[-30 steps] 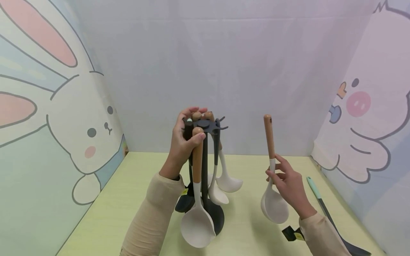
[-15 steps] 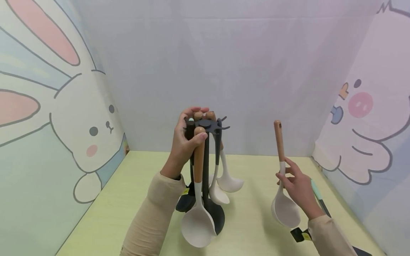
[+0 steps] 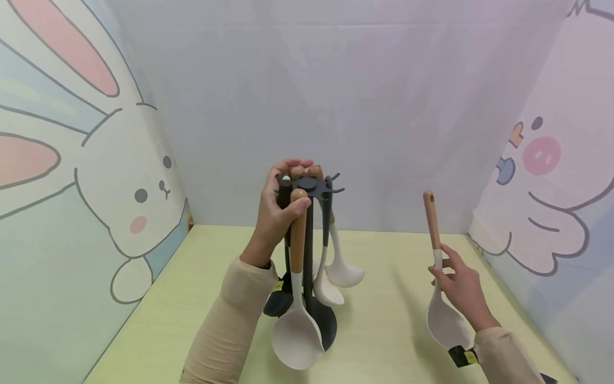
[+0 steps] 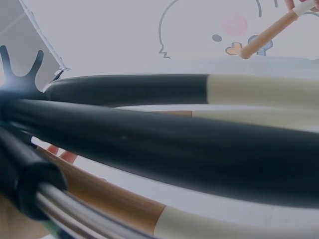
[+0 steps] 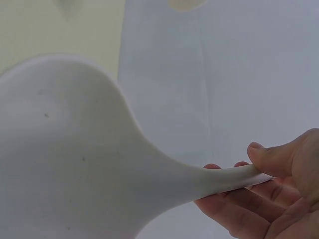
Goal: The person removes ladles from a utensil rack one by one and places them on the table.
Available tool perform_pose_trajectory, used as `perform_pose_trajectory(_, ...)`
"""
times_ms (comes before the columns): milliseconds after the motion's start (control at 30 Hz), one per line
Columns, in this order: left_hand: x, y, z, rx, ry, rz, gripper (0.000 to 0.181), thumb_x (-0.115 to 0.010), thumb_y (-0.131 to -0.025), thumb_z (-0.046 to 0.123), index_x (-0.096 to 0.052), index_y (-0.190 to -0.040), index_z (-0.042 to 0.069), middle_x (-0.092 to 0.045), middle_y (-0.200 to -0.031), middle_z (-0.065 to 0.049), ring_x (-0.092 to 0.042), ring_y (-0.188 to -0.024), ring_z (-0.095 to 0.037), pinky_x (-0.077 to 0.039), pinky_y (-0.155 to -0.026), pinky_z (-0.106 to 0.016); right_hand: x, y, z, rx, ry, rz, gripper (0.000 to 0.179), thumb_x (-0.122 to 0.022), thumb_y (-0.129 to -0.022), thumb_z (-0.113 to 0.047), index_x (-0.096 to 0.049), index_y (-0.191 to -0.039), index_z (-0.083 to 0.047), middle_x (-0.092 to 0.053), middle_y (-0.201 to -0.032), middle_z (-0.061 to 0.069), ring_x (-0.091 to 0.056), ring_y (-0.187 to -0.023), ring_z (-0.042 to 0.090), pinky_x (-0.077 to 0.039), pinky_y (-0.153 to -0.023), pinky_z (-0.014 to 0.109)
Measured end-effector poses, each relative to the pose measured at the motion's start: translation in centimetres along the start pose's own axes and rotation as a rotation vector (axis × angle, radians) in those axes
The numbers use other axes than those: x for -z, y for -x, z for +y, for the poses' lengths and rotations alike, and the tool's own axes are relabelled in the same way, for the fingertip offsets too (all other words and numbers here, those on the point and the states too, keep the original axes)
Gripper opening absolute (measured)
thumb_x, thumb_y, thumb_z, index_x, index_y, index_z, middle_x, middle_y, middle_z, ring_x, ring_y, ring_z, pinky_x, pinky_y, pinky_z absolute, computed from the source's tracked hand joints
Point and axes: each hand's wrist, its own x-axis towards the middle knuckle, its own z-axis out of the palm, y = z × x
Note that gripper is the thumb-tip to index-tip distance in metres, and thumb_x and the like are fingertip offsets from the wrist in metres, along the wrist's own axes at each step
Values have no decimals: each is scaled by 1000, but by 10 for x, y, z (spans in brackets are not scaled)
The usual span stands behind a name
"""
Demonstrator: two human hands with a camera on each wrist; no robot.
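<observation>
In the head view my left hand [image 3: 273, 213] grips the top of a black utensil rack [image 3: 309, 185], thumb over the wooden handle of a white ladle [image 3: 296, 341] hanging in front, fingers reaching round behind. Smaller white ladles [image 3: 346, 276] and black utensils [image 3: 323, 325] hang round the post. Dark and wooden handles [image 4: 112, 194] crowd the left wrist view. Over the table's right side, my right hand [image 3: 462, 288] pinches the white neck of another wooden-handled ladle [image 3: 446, 320], held handle up. Its wide bowl [image 5: 89, 139] fills much of the right wrist view.
On the pale green table [image 3: 384, 320], a black utensil part [image 3: 461, 356] with a yellow label lies by the right sleeve. A dark tip [image 3: 548, 378] shows at the lower right edge. Printed panels [image 3: 542, 213] stand at both sides, and a plain white backdrop [image 3: 307, 96] behind.
My right hand has carried the ladle to the right and slightly down, away from the rack. The mint-handled tool is now hidden behind my right arm. My left hand keeps its grip.
</observation>
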Motion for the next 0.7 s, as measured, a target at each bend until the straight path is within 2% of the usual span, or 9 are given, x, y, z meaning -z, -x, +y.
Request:
perform_pose_trajectory(200,0,0,0,-2,10,-2,106,-75,-71,65,-35,-137,-8,-50,-139,-27,-52,-124,-22,-43,-100,-29,2,7,14,-58,21,-42,59,-64,-93,0,-37,-145,6,-65,-99,31,-69,-60,18,-53,-51,26)
perform_pose_trajectory(367,-1,0,0,4,9,0,114,-76,-67,72,-35,-137,-8,-49,-139,-28,-52,-125,-22,-43,-100,-28,4,12,26,-88,40,-75,59,-63,-94,-1,-35,-145,8,-66,-99,31,-69,-60,21,-52,-51,27)
perform_pose_trajectory(700,1,-1,-3,-6,0,-6,107,-75,-71,65,-35,-137,-9,-50,-139,-27,-52,-125,-22,-43,-100,-28,9,17,48,-141,135,-159,59,-63,-95,-4,-33,-144,12,-66,-96,30,-68,-59,20,-51,-55,31)
